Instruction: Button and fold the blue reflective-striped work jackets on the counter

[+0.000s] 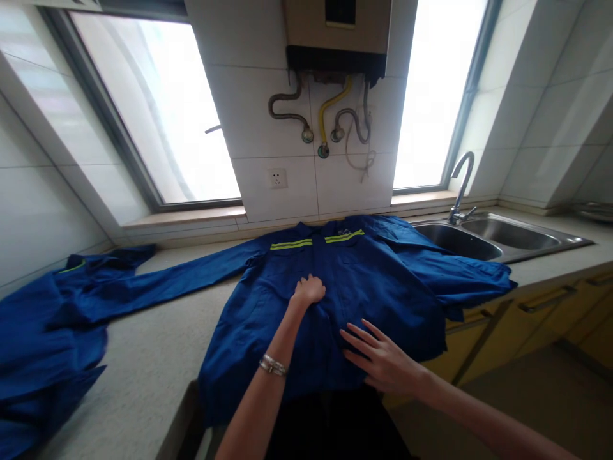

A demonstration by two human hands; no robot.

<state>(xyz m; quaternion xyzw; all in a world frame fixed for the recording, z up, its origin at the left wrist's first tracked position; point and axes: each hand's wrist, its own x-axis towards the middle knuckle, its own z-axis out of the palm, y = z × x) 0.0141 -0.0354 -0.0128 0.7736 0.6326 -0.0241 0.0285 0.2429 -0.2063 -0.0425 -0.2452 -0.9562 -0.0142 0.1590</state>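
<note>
A blue work jacket [378,284] with yellow-green stripes across the chest lies spread front side up on the counter, its collar toward the wall. My left hand [310,289] is closed at the middle of its front, fingers curled into the fabric beside the front opening. Lower down and to the right, my right hand [383,358] rests against the lower front panel with its fingers spread. One sleeve stretches out to the left, while the other drapes toward the sink. The lower hem hangs over the counter's front edge.
Another blue garment [43,338] lies on the counter [148,358] at the left, touching the jacket's sleeve. A double sink [512,233] with a faucet [462,185] is at the right, above yellow cabinets [536,319]. A water heater [338,35] with pipes hangs on the tiled wall.
</note>
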